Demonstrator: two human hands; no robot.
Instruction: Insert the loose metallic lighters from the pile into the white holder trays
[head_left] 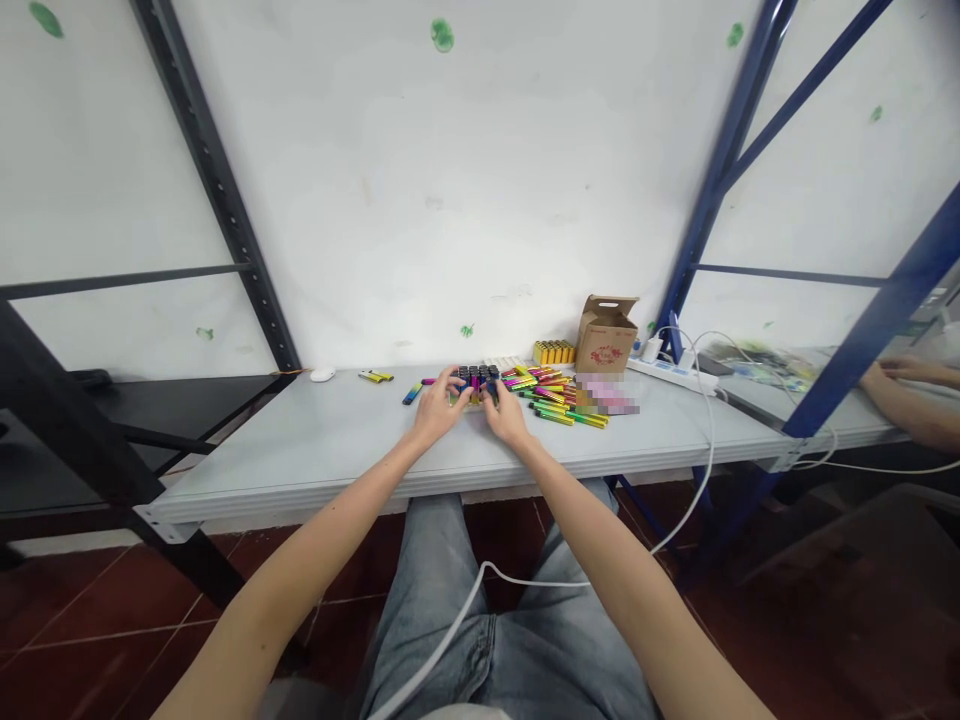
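Several upright lighters with black tops (478, 374) stand packed in a block on the grey table, blue and purple bodies showing. My left hand (441, 408) is closed around the left side of this block, thumb at its front. On the right side, my right hand (504, 412) presses against it with bent fingers. A loose pile of colourful lighters (551, 392), green, yellow, red and pink, lies just right of my right hand. One blue lighter (412, 393) rests left of my left hand. The underside of the block is partly hidden by my hands.
An open cardboard box (606, 335) stands behind the pile, beside a block of yellow lighters (554, 352). A power strip (675, 373) with white cables is at the right. Two lighters (376, 376) and a white object (322, 375) lie left. Another person's arm (911, 400) is far right.
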